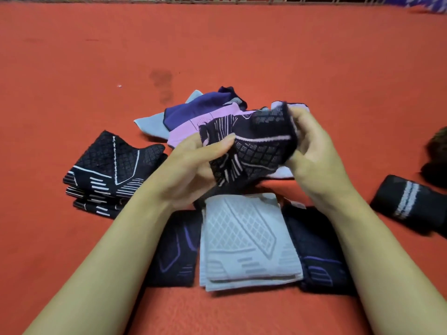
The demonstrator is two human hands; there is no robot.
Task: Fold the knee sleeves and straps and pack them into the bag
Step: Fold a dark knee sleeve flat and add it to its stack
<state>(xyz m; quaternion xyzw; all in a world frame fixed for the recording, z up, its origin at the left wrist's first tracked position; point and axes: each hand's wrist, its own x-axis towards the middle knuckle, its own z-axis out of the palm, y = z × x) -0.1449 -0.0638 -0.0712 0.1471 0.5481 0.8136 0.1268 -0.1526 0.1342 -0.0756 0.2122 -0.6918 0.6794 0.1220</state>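
Both hands hold one black knee sleeve with pink lines [256,146] above the red surface. My left hand [193,165] pinches its left end with thumb on top. My right hand [312,151] grips its right end. Below them a folded light grey sleeve [244,240] lies on top of a dark navy sleeve with purple lines [319,257]. A stack of folded black sleeves with white lines [111,172] sits to the left. Behind the held sleeve lie loose pink [193,126], dark blue [200,105] and pale blue [150,124] pieces.
A black strap with grey stripes [408,201] lies at the right, with a dark object [437,155] at the frame edge beyond it. The red cloth surface [217,44] stretches far back to a rail.
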